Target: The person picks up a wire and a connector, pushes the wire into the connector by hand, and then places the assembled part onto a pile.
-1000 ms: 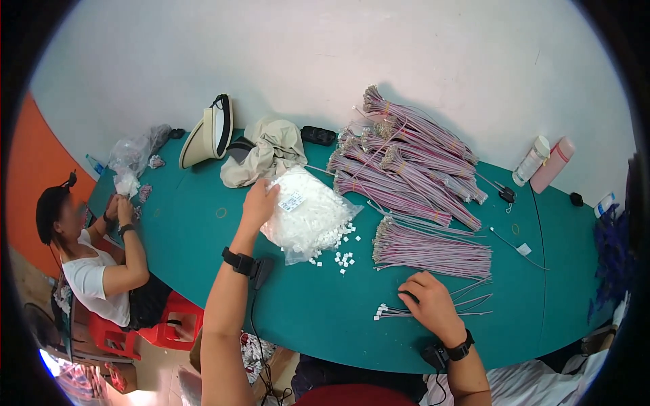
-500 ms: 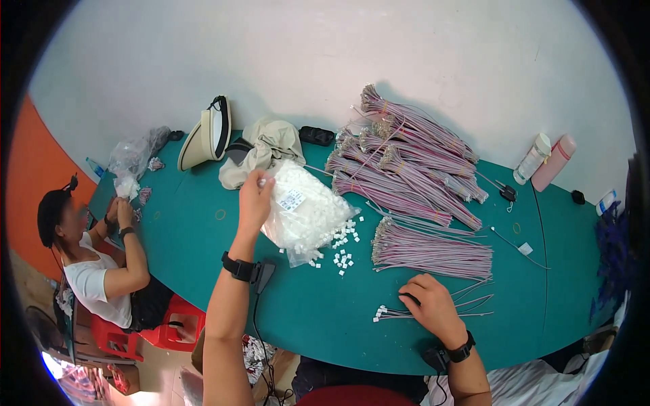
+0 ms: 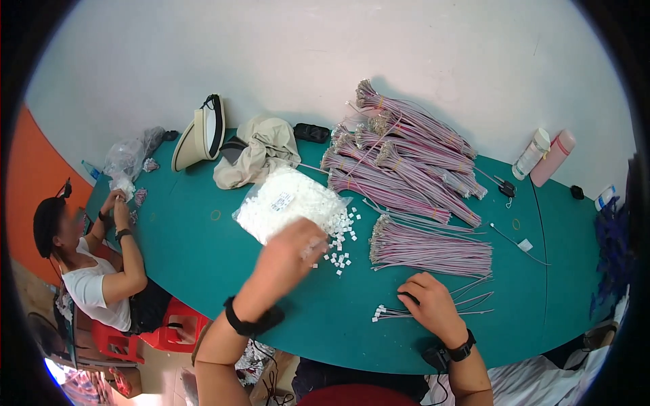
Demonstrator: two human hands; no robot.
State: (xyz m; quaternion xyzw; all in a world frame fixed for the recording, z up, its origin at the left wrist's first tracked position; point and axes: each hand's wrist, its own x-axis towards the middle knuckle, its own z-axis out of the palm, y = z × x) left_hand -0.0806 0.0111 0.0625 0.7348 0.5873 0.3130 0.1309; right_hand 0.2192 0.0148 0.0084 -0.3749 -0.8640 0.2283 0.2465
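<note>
Nearest, the right hand (image 3: 433, 308) lies palm down with curled fingers over a few grey cables (image 3: 477, 312) on one green surface (image 3: 325, 318); white connectors (image 3: 380, 312) cluster left of it, too bunched to count. Something dark shows at its fingertips, and I cannot tell whether its grip is clamped on the cables. Slightly farther, the left hand (image 3: 288, 260) angles in from the lower left, fingers pointing right. Its blurred grip is by the near edge of one clear bag (image 3: 288, 196) full of white pieces, a translucent bit at the fingertips; pinched or apart, I cannot tell. Dozens of loose connectors (image 3: 346, 257) lie right of the bag. Next come one laid-out row of cables (image 3: 433, 252), and one tagged cable (image 3: 525, 244) well apart on its right. One co-worker (image 3: 88, 274) sits far left. Beyond lie several overlapping cable bundles (image 3: 393, 186), one beige cloth (image 3: 271, 142), two bottles (image 3: 554, 159) and one visor (image 3: 193, 145).
</note>
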